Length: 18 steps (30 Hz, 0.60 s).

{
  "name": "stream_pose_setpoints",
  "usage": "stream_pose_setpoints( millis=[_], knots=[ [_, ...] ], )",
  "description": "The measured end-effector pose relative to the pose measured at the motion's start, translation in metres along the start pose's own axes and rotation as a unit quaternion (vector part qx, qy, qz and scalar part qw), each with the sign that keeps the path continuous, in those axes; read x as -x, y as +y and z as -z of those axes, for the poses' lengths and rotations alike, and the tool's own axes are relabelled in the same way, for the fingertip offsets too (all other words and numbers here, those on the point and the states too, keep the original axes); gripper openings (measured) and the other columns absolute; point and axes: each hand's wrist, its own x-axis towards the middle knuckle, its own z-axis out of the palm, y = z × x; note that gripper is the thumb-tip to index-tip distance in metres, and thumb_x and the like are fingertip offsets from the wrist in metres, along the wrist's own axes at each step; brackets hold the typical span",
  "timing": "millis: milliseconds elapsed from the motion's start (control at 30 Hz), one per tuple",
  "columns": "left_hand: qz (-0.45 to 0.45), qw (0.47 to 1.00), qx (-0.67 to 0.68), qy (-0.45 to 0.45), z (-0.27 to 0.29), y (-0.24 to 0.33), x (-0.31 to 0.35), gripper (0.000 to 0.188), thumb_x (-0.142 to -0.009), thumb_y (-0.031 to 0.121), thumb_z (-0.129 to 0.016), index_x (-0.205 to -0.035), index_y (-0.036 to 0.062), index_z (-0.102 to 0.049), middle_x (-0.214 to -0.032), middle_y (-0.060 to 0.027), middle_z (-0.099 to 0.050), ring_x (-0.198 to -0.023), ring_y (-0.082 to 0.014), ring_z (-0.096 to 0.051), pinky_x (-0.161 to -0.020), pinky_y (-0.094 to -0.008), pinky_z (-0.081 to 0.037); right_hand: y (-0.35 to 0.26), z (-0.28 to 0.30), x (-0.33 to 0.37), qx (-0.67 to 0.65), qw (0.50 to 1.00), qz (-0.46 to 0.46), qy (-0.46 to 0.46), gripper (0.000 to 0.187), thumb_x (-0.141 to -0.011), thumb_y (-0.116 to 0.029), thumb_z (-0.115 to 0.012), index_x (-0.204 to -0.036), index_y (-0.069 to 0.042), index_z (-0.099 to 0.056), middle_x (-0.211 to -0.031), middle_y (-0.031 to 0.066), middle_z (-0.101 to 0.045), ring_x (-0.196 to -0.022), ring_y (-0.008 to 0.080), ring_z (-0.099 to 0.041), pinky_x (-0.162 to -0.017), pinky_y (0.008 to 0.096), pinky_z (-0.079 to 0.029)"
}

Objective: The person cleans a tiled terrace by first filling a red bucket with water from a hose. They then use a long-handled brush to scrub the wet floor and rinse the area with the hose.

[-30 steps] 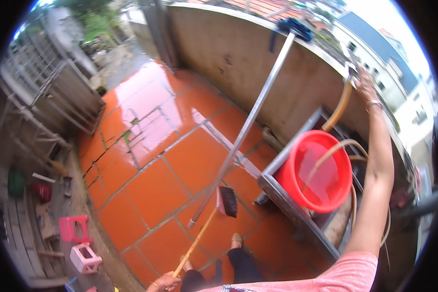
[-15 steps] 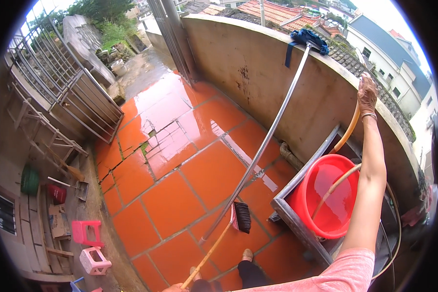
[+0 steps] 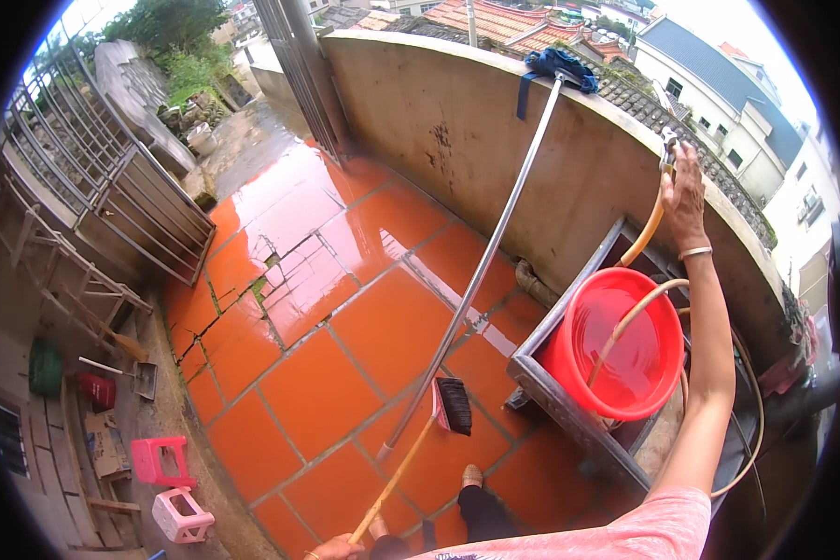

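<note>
At the lower edge my left hand point(image 3: 336, 549) is closed round the wooden handle of a broom point(image 3: 453, 406), whose dark bristles rest on the wet tiles. My right hand point(image 3: 684, 201) is raised at the wall, its fingers about the upper end of a thick orange hose point(image 3: 646, 233). A metal fitting point(image 3: 669, 147) shows beside the fingertips; the thumb is mostly hidden. Below that hand stands a red basin point(image 3: 546, 359) of water in a grey stone sink point(image 3: 523, 366). A thinner tan hose point(image 3: 630, 313) dips into the water.
A mop point(image 3: 504, 219) leans across the floor, its blue cloth head on top of the wall point(image 3: 392, 93). Along the left are a barred metal gate point(image 3: 149, 201), a dustpan point(image 3: 146, 381), a red stool point(image 3: 159, 462) and a pink stool point(image 3: 182, 515). Wet orange tiles point(image 3: 317, 392) lie between.
My right hand has slid down a little, uncovering the metal fitting. The basin's tan hose now arches higher over the rim. The view has shifted slightly to the right; my left hand keeps the broom.
</note>
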Motion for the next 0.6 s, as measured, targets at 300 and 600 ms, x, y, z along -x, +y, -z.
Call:
stream_pose_setpoints(
  millis=[300, 600],
  knots=[
    [0.062, 0.996, -0.050, -0.045, 0.028, 0.013, 0.014, 0.006, -0.085, 0.008, -0.053, -0.090, 0.0057, -0.050, -0.059, -0.0020, -0.046, -0.041, -0.0122, -0.045, -0.033, -0.0282, -0.032, -0.264, 0.211, 0.202, -0.415, 0.845, 0.094, -0.325, 0.021, -0.071, 0.003, -0.056, -0.090, -0.006, -0.056, -0.095, 0.0122, -0.059, -0.076, 0.0308, -0.059, -0.065, 0.0378, -0.050],
    [-0.071, 0.980, -0.104, -0.156, 0.059, -0.022, -0.014, 0.009, -0.084, 0.006, -0.051, -0.079, -0.0001, -0.051, -0.054, -0.0089, -0.052, -0.036, -0.0146, -0.044, -0.032, -0.0291, -0.032, -0.436, 0.381, 0.478, -0.463, 0.579, -0.153, -0.654, 0.031, -0.086, -0.022, -0.055, -0.109, -0.001, -0.056, -0.103, 0.0143, -0.061, -0.074, 0.0239, -0.064, -0.068, 0.0327, -0.052]
  ],
)
